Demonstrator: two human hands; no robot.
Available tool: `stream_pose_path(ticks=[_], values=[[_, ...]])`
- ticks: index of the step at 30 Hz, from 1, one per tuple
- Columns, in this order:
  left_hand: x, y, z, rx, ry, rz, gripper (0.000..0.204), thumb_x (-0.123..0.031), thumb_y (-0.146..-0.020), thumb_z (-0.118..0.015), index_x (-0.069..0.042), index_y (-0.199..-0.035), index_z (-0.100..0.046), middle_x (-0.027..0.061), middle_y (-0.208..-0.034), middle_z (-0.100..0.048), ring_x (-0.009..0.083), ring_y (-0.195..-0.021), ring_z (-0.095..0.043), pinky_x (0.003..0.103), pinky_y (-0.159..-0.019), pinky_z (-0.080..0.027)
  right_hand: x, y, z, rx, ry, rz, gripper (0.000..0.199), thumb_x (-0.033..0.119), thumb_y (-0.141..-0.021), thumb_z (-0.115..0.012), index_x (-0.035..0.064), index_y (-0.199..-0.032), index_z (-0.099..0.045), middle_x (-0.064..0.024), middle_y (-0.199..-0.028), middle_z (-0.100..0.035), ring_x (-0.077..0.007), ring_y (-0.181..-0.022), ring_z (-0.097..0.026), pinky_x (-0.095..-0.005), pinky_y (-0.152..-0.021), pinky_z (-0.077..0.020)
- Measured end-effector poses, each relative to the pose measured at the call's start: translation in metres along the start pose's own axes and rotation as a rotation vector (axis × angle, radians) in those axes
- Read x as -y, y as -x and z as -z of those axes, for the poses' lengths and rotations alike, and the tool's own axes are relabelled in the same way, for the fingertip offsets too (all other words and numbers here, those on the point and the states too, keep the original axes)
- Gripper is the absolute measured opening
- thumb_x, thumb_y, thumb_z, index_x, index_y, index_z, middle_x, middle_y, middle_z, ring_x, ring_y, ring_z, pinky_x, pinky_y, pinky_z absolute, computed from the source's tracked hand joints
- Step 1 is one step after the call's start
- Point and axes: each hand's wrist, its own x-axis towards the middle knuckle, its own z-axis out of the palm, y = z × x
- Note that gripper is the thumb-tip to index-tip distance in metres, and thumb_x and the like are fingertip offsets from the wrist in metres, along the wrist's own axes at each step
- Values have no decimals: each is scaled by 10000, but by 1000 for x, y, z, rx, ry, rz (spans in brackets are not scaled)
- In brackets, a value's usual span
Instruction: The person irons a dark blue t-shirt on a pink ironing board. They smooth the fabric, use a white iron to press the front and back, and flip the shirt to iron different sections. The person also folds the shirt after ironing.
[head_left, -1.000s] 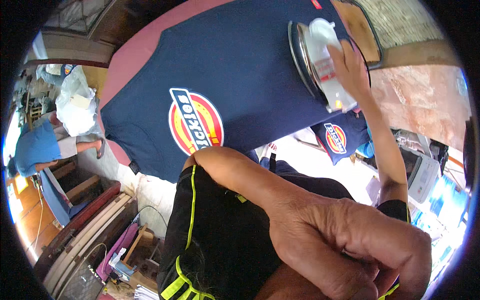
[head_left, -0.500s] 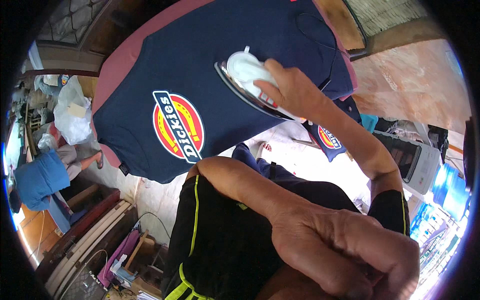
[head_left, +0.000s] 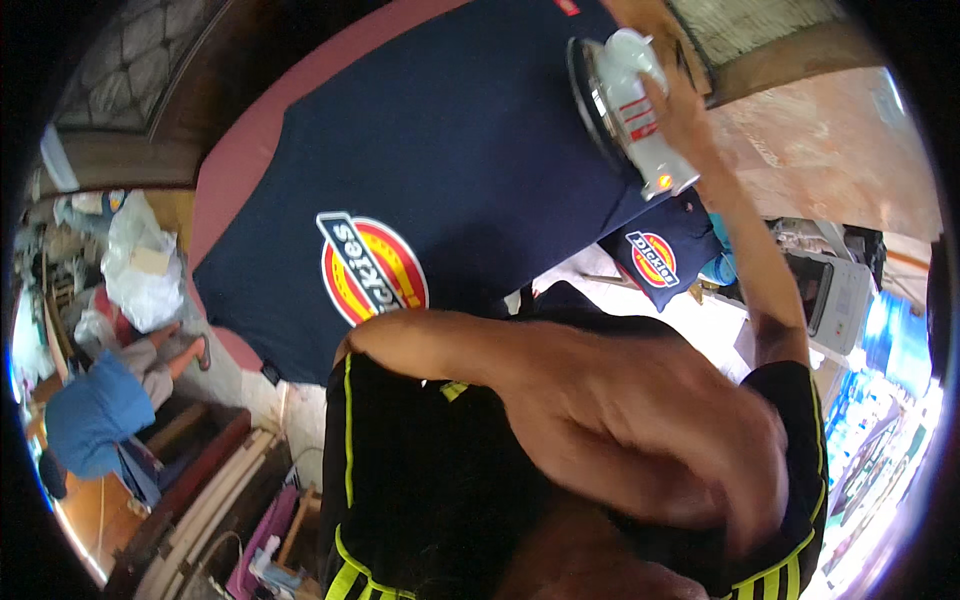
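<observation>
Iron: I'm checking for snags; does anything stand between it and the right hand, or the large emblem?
Nothing visible: the right hand grips the iron, and only the spread shirt's dark cloth lies between it and the large emblem.

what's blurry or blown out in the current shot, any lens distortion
Head view: left hand is close and smeared; right hand on the iron blurs slightly. Head view, centre-right: glare washes out the pale floor. Head view, rim: fisheye circle, black corners.
</observation>
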Motion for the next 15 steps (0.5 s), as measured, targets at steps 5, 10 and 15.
stream_pose_path(ticks=[5,10,15], values=[[-72,65,99,-207,-1408,586,119,-73,-840,-671,-18,-946,-663,107,-916,-675,286,-867,-657,376,-780,-499,50,41,31,70,-290,-192,319,320,-980,-604,16,-1022,-516,-321,-823,-617,-528,-837,-619,-560,-678,-474],[-61,146,164,-106,-2391,762,499,-312,-881,-698,-76,-1302,-573,156,-1398,-506,384,-1318,-440,530,-1004,-353,19,3,21,107,-226,-444,315,276,-998,-583,12,-1168,-561,-318,-936,-635,-504,-877,-622,-512,-713,-498],[-49,148,175,-26,-2448,1112,685,-476,-896,-650,-141,-1462,-457,143,-1574,-306,410,-1450,-255,587,-1079,-257,-64,-49,-5,170,-104,-403,531,451,-1001,-515,-31,-1223,-539,-334,-1046,-653,-503,-975,-640,-536,-832,-500]])
